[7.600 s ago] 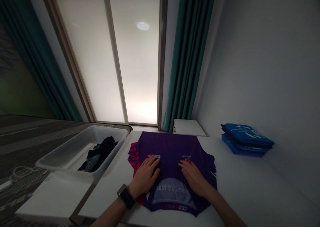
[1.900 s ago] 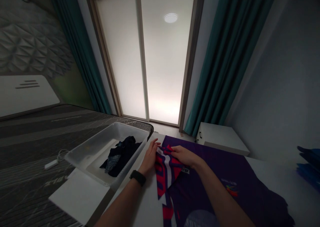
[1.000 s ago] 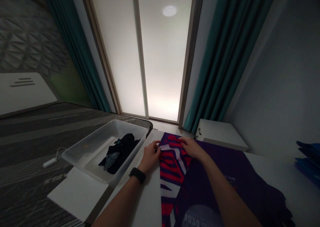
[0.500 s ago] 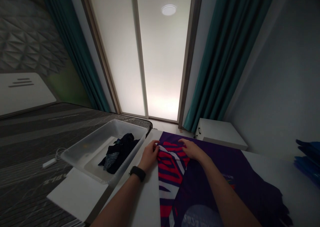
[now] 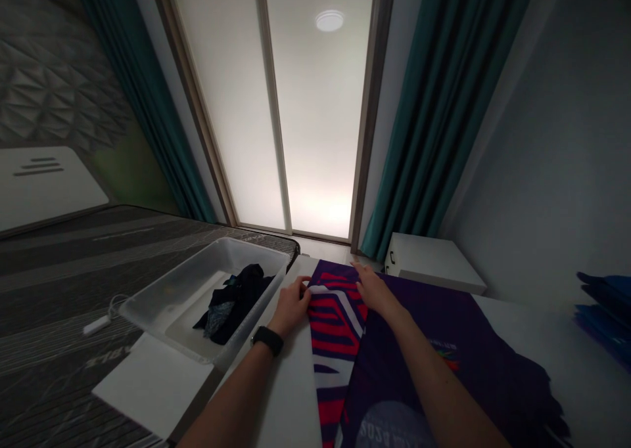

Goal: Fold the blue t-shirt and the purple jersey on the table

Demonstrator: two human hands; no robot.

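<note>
A purple jersey [image 5: 434, 362] lies spread on the white table [image 5: 290, 395], with a red, white and navy striped sleeve panel [image 5: 338, 343] lying flat along its left side. My left hand [image 5: 290, 307], with a black watch on the wrist, curls at the panel's left edge and seems to hold it. My right hand [image 5: 374, 289] rests on the far end of the jersey, fingers extended, gripping nothing. The jersey's near part runs out of view at the bottom.
A clear plastic tub [image 5: 197, 303] holding dark clothes [image 5: 231, 303] stands left of the table. Folded blue garments [image 5: 604, 310] are stacked at the right edge of view. A white cabinet [image 5: 434, 264] stands at the far end, and a white cable [image 5: 101, 323] lies on a dark mat.
The striped panel now lies flatter and straighter than a second ago. My right hand has slid toward the far edge of the jersey, and my left hand has shifted slightly nearer.
</note>
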